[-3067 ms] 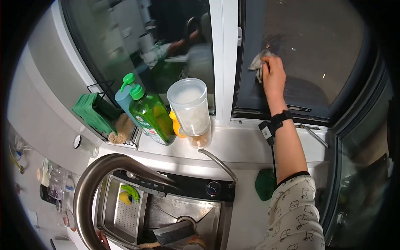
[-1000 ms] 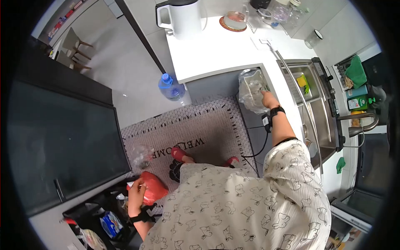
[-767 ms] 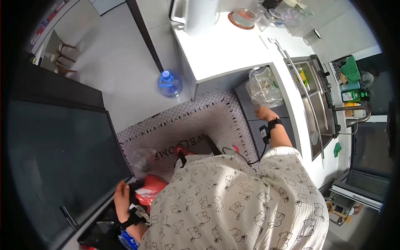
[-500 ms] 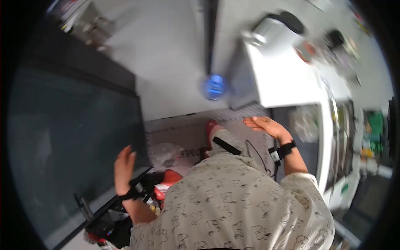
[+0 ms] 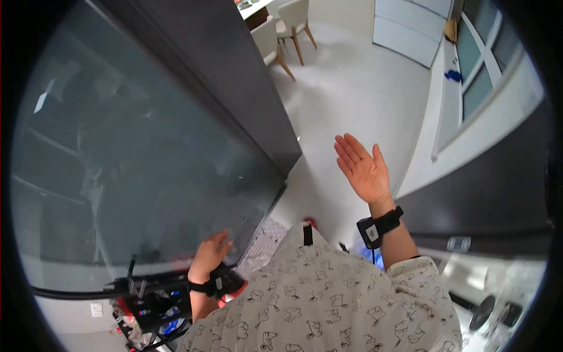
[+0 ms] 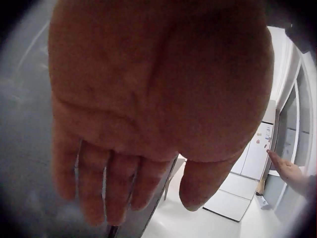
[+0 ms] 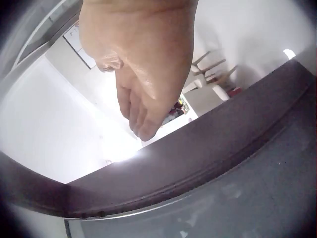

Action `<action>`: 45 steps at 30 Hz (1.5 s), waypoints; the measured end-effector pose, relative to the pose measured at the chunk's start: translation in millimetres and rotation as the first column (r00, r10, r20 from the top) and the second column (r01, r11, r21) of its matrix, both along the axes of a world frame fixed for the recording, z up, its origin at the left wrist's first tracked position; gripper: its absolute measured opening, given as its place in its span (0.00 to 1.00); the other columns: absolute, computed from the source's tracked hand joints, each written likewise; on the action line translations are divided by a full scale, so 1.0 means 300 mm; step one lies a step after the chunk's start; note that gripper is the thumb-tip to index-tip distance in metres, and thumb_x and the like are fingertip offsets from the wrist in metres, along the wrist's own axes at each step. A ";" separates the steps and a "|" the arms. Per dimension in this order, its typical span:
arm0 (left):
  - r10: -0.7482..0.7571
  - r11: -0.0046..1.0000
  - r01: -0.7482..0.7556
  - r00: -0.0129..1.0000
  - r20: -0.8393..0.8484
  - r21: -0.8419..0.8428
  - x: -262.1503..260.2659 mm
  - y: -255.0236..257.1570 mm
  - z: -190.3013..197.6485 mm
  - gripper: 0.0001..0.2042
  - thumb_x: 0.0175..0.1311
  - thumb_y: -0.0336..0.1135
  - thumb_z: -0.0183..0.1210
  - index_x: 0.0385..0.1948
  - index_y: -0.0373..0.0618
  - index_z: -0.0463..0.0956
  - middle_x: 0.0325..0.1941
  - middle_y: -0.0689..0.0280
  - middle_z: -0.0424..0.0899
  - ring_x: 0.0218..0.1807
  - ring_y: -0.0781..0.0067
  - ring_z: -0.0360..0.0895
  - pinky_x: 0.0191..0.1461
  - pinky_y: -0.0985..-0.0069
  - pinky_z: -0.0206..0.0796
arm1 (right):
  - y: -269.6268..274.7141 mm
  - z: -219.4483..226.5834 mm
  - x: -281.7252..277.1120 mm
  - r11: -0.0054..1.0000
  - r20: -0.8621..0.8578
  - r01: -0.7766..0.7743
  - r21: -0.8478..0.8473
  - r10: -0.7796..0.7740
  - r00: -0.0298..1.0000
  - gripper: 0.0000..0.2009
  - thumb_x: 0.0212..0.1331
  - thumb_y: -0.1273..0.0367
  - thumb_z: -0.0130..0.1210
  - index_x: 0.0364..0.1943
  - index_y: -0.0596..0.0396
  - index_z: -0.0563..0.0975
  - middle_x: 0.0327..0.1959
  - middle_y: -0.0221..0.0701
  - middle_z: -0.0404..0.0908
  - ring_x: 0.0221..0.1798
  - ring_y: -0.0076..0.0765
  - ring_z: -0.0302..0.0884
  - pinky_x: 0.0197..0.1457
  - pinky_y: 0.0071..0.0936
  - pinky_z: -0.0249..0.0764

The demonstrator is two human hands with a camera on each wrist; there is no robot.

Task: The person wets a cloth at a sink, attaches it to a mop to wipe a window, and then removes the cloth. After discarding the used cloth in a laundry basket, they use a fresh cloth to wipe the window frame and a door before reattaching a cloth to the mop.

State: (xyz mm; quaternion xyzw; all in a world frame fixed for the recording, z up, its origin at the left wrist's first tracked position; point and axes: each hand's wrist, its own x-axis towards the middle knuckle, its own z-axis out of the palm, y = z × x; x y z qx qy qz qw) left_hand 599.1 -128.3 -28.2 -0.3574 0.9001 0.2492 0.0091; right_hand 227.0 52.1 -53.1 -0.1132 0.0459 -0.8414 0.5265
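My right hand [image 5: 365,173] is raised palm up in the head view, fingers straight and thumb apart, with nothing in it. Behind it lies the pale floor of the doorway. Lower left, my left hand [image 5: 211,252] hangs in front of the large dark glass panel [image 5: 146,164], also holding nothing. The left wrist view shows the left palm [image 6: 148,99] with its fingers extended in front of the grey glass. In the right wrist view, the right hand [image 7: 143,69] appears from the side, its fingers together and extended.
A dark frame [image 5: 234,64] edges the glass panel. Beyond the doorway stand chairs [image 5: 293,17] and a white drawer cabinet [image 5: 407,35]. A black cart [image 5: 152,311] with packages is at lower left, beside a patterned mat [image 5: 267,237]. Part of a blue bottle [image 5: 369,255] shows behind the right wrist.
Earlier the right hand held a grey cloth at the window, then reached to a clear plastic bag under the counter. It has withdrawn with nothing in it, and the view has turned toward the doorway.
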 end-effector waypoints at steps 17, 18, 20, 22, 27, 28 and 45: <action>-0.681 0.692 0.703 0.711 -0.178 0.160 -2.098 -0.803 0.000 0.19 0.60 0.41 0.50 0.50 0.42 0.67 0.46 0.57 0.74 0.47 0.57 0.72 0.48 0.67 0.65 | -0.347 -0.044 -1.384 0.690 -0.409 0.614 0.384 -0.469 0.783 0.30 0.60 0.47 0.38 0.60 0.53 0.59 0.54 0.34 0.68 0.53 0.34 0.66 0.54 0.33 0.63; -0.710 0.662 0.734 0.679 -0.184 0.155 -2.198 -0.839 -0.018 0.18 0.60 0.42 0.50 0.49 0.42 0.68 0.45 0.57 0.74 0.46 0.57 0.72 0.48 0.67 0.65 | -0.327 -0.066 -1.474 0.663 -0.383 0.648 0.376 -0.525 0.760 0.29 0.60 0.48 0.39 0.59 0.52 0.61 0.52 0.32 0.70 0.51 0.32 0.67 0.52 0.33 0.64; -0.697 0.686 0.703 0.709 -0.109 0.186 -2.377 -0.936 -0.045 0.19 0.60 0.42 0.50 0.50 0.43 0.68 0.44 0.56 0.74 0.46 0.56 0.71 0.48 0.67 0.65 | -0.321 -0.103 -1.663 0.497 -0.397 0.749 0.438 -0.640 0.657 0.27 0.60 0.48 0.40 0.57 0.50 0.63 0.47 0.28 0.72 0.47 0.29 0.68 0.49 0.29 0.65; -0.678 0.727 0.663 0.735 0.029 0.176 -2.546 -1.042 -0.105 0.19 0.60 0.43 0.49 0.50 0.44 0.68 0.45 0.56 0.74 0.46 0.55 0.71 0.48 0.66 0.65 | -0.332 -0.127 -1.893 0.465 -0.396 0.769 0.438 -0.669 0.630 0.26 0.60 0.48 0.40 0.57 0.49 0.64 0.46 0.26 0.72 0.46 0.27 0.68 0.47 0.28 0.65; -0.513 0.837 0.504 0.858 -0.017 0.215 -2.954 -1.273 -0.056 0.19 0.60 0.42 0.50 0.49 0.43 0.68 0.46 0.55 0.75 0.46 0.55 0.72 0.48 0.66 0.66 | -0.638 0.016 -2.596 0.541 -0.445 0.763 0.353 -0.621 0.646 0.25 0.60 0.49 0.41 0.55 0.49 0.65 0.43 0.25 0.73 0.44 0.26 0.68 0.45 0.26 0.65; -0.501 0.841 0.498 0.864 -0.039 0.214 -3.035 -1.316 -0.022 0.19 0.60 0.42 0.50 0.49 0.43 0.68 0.46 0.55 0.75 0.46 0.55 0.72 0.48 0.66 0.66 | -0.747 0.060 -2.727 0.583 -0.482 0.727 0.362 -0.551 0.681 0.25 0.60 0.50 0.41 0.55 0.50 0.65 0.42 0.26 0.73 0.44 0.27 0.68 0.45 0.26 0.65; -0.440 0.865 0.483 0.860 -0.256 0.136 -4.675 -2.296 0.027 0.17 0.59 0.41 0.51 0.47 0.42 0.69 0.43 0.55 0.76 0.44 0.54 0.73 0.46 0.65 0.66 | -1.763 -0.082 -4.329 0.212 -0.600 0.590 0.779 0.523 0.605 0.15 0.60 0.62 0.48 0.46 0.54 0.72 0.39 0.30 0.77 0.41 0.24 0.73 0.41 0.21 0.69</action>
